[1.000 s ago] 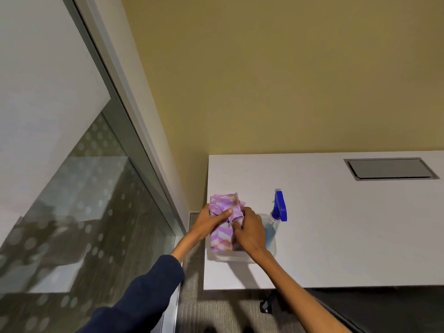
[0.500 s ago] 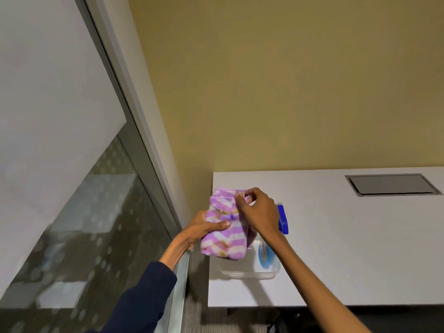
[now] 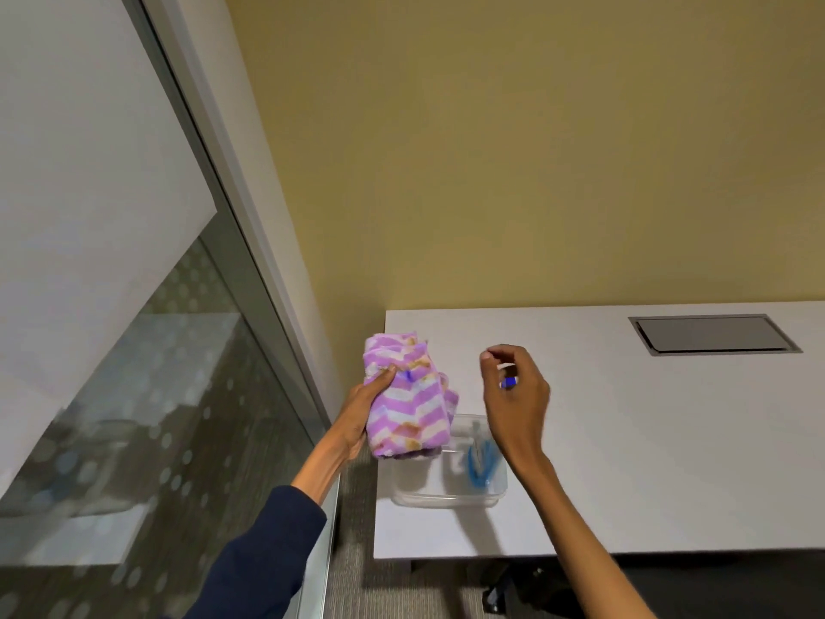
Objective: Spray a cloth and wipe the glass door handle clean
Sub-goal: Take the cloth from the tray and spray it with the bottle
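While the folded cloth (image 3: 408, 402), striped in purple and white chevrons with orange blotches, is sitting lifted above the near left corner of the white tabletop (image 3: 625, 462), the left hand (image 3: 364, 415) is gripping it from the left side, thumb pressing across the front of the folds and the fingers wrapping behind. The cloth's lower edge is hanging just over the back left rim of a clear plastic container (image 3: 448, 495), which is resting on the tabletop close to its front edge. Inside that container a spray bottle (image 3: 480, 462) is standing, its pale blue liquid showing through the wall, and a small piece of its blue spray head is peeking out past the right hand (image 3: 518, 404). That right hand is hovering over the bottle's top, apart from the cloth, with fingers curling loosely downward and holding nothing; whether it is touching the spray head cannot be told. A dark blue sleeve (image 3: 263, 560) is covering the left forearm, while the right forearm is bare. Farther right, a grey recessed hatch (image 3: 714, 335) is lying flush in the tabletop. A yellow wall (image 3: 513, 149) is rising behind, and a frosted, dot-patterned glass panel (image 3: 147, 417) in a grey frame is standing at the left.
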Available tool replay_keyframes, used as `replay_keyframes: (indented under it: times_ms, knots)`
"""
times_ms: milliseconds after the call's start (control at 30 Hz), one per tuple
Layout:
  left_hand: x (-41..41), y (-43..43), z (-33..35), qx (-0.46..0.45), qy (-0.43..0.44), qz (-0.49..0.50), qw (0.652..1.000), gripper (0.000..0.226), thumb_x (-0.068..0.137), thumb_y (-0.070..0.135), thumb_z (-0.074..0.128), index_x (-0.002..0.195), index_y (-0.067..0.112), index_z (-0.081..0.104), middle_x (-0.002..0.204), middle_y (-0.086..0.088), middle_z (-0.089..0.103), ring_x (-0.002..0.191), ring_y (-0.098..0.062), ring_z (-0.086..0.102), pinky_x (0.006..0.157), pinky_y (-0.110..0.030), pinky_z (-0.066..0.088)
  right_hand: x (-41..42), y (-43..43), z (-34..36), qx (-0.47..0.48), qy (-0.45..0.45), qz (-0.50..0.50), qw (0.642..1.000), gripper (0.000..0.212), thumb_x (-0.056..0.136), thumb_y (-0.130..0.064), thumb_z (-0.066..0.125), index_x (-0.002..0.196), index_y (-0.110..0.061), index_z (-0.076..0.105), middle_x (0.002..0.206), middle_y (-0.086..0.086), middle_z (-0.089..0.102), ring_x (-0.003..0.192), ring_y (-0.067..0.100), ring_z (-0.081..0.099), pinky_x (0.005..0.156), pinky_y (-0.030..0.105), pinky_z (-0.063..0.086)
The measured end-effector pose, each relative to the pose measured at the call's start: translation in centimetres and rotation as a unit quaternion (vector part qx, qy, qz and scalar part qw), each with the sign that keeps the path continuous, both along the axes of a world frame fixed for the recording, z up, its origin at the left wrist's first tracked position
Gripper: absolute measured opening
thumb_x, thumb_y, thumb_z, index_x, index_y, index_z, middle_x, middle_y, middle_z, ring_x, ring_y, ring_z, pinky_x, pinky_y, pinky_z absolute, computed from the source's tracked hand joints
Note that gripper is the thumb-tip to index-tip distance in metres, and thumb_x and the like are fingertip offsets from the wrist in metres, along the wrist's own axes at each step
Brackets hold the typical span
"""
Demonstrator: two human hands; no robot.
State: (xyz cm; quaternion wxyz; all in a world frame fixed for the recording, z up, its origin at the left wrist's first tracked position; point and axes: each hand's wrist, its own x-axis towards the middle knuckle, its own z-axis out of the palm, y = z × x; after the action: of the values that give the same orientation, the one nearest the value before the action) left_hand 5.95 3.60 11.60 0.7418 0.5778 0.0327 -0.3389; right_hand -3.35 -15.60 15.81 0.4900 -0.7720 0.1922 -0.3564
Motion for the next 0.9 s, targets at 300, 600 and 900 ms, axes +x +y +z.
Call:
replay_keyframes:
  times_ms: [300, 600, 900]
  knots:
    - [1.0, -0.3, -0.1, -0.039, 0.019, 0.057, 0.997, 0.047, 0.087, 0.043, 0.065, 0.124, 0.014, 0.058, 0.103, -0.010, 0.078, 0.090, -0.027, 0.077, 0.067, -0.037, 0.063, -3.2, -6.9, -7.7, 0.057, 0.197, 0.171, 0.964, 0.112, 0.059, -0.046, 0.089, 0.149, -0.025, 0.025, 0.147, -0.007, 0.038, 0.131, 0.010, 0.042, 0.103, 0.032, 0.044]
    - [1.3, -0.3, 0.4, 0.035, -0.017, 0.069, 0.997, 0.047, 0.090, 0.048, 0.062, 0.123, 0.015, 0.059, 0.111, -0.011, 0.076, 0.098, -0.028, 0.075, 0.075, -0.037, 0.063, 2.0, -4.6, -10.2, 0.140, 0.140, 0.151, 0.968, 0.005, 0.090, -0.024, 0.069, 0.090, -0.025, 0.064, 0.084, -0.009, 0.069, 0.084, 0.019, 0.066, 0.073, 0.023, 0.054]
    - [2.5, -0.7, 2.4, 0.079, -0.082, 0.098, 0.989, 0.051, 0.094, 0.049, 0.056, 0.126, 0.010, 0.061, 0.115, -0.014, 0.074, 0.102, -0.030, 0.073, 0.085, -0.041, 0.062, -0.7, -0.5, -2.0, 0.099, 0.043, 0.254, 0.961, 0.049, 0.083, -0.064, 0.060, 0.086, -0.016, 0.068, 0.081, 0.008, 0.070, 0.075, 0.022, 0.066, 0.069, 0.032, 0.055]
